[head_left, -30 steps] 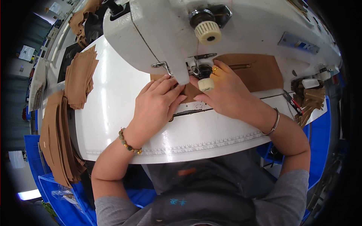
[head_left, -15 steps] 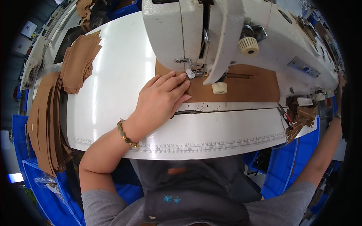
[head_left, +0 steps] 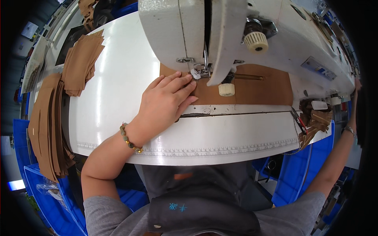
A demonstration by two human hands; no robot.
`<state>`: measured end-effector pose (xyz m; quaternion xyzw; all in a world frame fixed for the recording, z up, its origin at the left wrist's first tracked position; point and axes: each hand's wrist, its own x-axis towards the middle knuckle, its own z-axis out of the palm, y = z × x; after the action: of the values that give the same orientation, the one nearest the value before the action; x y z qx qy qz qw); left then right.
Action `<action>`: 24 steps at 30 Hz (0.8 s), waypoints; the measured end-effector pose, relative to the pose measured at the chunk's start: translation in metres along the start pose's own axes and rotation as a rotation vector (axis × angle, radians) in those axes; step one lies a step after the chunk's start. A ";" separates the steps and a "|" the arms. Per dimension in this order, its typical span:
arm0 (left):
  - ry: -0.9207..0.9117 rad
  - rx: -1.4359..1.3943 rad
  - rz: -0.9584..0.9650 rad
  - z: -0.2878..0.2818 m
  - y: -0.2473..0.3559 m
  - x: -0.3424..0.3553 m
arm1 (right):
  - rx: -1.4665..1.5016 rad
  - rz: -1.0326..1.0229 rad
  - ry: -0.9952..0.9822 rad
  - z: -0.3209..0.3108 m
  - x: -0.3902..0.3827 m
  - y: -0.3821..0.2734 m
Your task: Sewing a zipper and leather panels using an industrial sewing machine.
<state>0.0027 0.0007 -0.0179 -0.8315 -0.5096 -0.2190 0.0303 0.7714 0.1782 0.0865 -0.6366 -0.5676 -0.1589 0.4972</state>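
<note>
My left hand (head_left: 167,95) lies flat on the left end of a brown leather-like panel (head_left: 264,92), fingers stretched out and close to the presser foot (head_left: 195,73) of a white sewing machine (head_left: 171,29). The panel runs under the machine head, and a narrow slot with a brass-coloured edge (head_left: 252,77) shows in it. Out at the far right rim, my right arm reaches up beside the end of the machine. Only a sliver of my right hand (head_left: 357,84) shows there, with its fingers hidden.
Two stacks of brown pieces, a smaller one (head_left: 83,63) and a larger one (head_left: 41,126), lie at the left. Thread snips (head_left: 299,121) and brown scraps (head_left: 319,121) sit at the table's right end. Blue bins (head_left: 293,177) stand below, and a printed ruler (head_left: 189,152) follows the front edge.
The view has shifted slightly, so the machine head appears a little further left. My right wrist is a little lower in the picture. My left hand stays flat on the panel.
</note>
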 end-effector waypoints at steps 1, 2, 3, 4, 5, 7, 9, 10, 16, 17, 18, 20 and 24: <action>-0.003 0.002 -0.002 0.000 0.000 0.000 | 0.055 0.061 0.013 0.006 -0.010 0.003; -0.020 0.000 -0.011 0.000 0.000 0.000 | 0.109 0.121 0.024 0.014 -0.023 0.008; -0.003 -0.002 -0.008 0.000 0.000 0.001 | 0.164 0.179 0.035 0.022 -0.036 0.012; 0.004 0.009 -0.003 0.001 0.000 0.001 | 0.230 0.152 0.067 0.029 -0.047 0.017; -0.006 0.021 -0.002 0.001 0.000 0.001 | 0.218 0.233 0.043 0.034 -0.060 0.022; 0.032 0.014 0.015 0.001 0.000 0.001 | 0.136 0.266 0.081 0.034 -0.071 0.027; 0.053 0.009 0.034 0.002 -0.001 0.002 | 0.204 0.300 0.062 0.026 -0.060 0.025; 0.028 0.015 0.015 0.002 -0.001 0.002 | 0.304 0.378 0.098 0.021 -0.051 0.023; -0.002 0.025 -0.004 0.001 0.000 0.001 | 0.043 0.045 -0.065 0.009 0.012 0.004; -0.012 0.014 -0.011 0.001 0.001 0.002 | 0.010 -0.116 -0.051 0.011 0.009 0.005; 0.002 0.015 -0.007 0.002 0.000 0.002 | -0.010 -0.036 -0.078 0.014 0.001 0.009; -0.020 0.028 -0.006 0.002 0.000 0.001 | 0.379 0.284 -0.038 0.022 -0.029 0.021; -0.012 0.025 0.001 0.003 -0.001 0.000 | 0.431 0.345 0.012 0.036 -0.066 0.032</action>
<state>0.0030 0.0020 -0.0203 -0.8326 -0.5120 -0.2078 0.0376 0.7661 0.1744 0.0050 -0.6024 -0.4685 0.0488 0.6444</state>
